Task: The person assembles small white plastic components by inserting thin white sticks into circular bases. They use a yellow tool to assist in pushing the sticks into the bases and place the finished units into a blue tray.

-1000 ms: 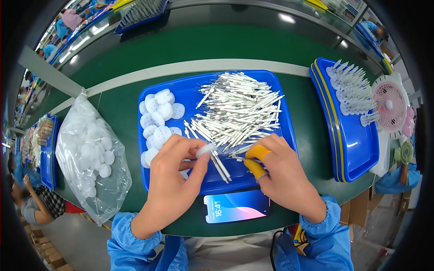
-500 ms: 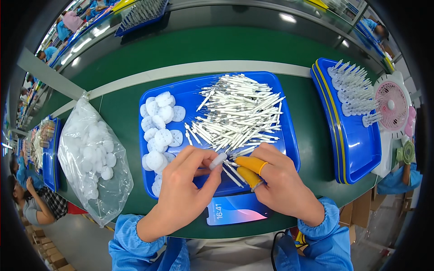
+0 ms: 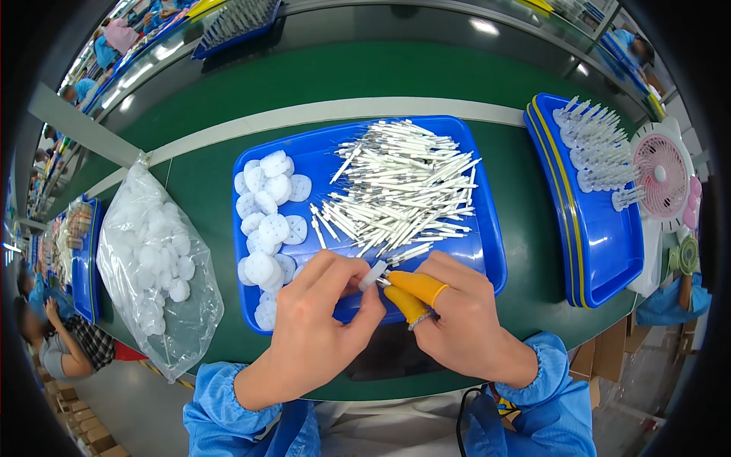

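Nearest, the blue sleeves [image 3: 225, 400] reach in over the edge of a green surface [image 3: 518, 198], where a dark phone [image 3: 396, 359] lies between the wrists. The left hand [image 3: 324, 312] has its thumb and index fingers nearly closed on a white disc [image 3: 372, 275], located over the near side of a blue tray [image 3: 320, 171]. The disc stands on edge, its visible long axis running lower left to upper right, one face toward the right hand [image 3: 457, 320]. That hand's yellow-covered fingers [image 3: 415, 287] are pinched close together at short metallic ends [image 3: 383, 282] beside the disc; the grip itself is hidden. In the tray, loose discs [image 3: 263, 268] lie left and white rods [image 3: 411, 186] lie right, in mixed directions. A clear bag [image 3: 160, 251] of discs lies left; stacked blue trays [image 3: 609, 259] bearing rod clusters [image 3: 598, 148] stand right, beside a pink fan [image 3: 659, 175]. Beyond a pale ledge [image 3: 335, 113] runs a green strip [image 3: 381, 68], with another loaded tray [image 3: 236, 29] past it. Co-workers occupy the room's upper left.
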Tool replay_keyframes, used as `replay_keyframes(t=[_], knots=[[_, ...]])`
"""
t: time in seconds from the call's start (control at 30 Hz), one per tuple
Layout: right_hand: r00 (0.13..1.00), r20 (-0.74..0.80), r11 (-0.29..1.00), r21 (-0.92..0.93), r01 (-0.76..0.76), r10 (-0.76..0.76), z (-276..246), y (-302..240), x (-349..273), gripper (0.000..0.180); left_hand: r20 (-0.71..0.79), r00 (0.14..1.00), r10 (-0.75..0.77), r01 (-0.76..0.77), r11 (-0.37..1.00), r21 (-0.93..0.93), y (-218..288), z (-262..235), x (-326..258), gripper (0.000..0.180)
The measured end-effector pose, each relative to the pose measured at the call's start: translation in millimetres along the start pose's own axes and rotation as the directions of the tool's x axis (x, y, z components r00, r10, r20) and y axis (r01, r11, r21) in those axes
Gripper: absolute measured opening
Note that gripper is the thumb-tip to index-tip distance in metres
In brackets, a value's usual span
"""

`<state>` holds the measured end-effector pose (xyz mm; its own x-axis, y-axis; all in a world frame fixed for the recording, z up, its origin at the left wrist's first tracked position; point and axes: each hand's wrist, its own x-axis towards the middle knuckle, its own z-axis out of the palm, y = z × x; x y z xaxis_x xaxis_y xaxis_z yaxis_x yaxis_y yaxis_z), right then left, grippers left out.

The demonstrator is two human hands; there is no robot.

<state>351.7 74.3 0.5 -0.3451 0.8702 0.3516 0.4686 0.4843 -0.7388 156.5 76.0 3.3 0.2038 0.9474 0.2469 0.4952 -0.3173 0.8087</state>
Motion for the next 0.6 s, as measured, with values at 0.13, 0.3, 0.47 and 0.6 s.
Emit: replay_keyframes(t=[0.13,0.3,0.47,0.6], knots=[[0.999,-0.041,1.0,-0.012,0.001,-0.002,6.4,-1.8,0.0,0.038,0.029,0.999,-0.018,0.017,1.0,0.024,2.8,0.8,-2.8,0.02],[0.997,-0.011,0.995,0.059,-0.08,0.081,6.6,-3.0,-0.6,0.032,0.019,0.999,-0.028,0.028,1.0,0.009,0.7,5.8,-4.0,0.019],[0.959,0.238,0.975,-0.192,-0.108,0.153,-49.4,12.8,9.9,0.027,-0.072,0.994,-0.083,0.084,0.996,0.016,-2.4,-0.7,3.4,0.018],[0.893,0.415,0.958,-0.282,-0.055,0.174,-57.8,28.9,11.9,0.023,-0.062,0.995,-0.079,0.08,0.997,0.013,-8.8,-6.1,5.3,0.014]])
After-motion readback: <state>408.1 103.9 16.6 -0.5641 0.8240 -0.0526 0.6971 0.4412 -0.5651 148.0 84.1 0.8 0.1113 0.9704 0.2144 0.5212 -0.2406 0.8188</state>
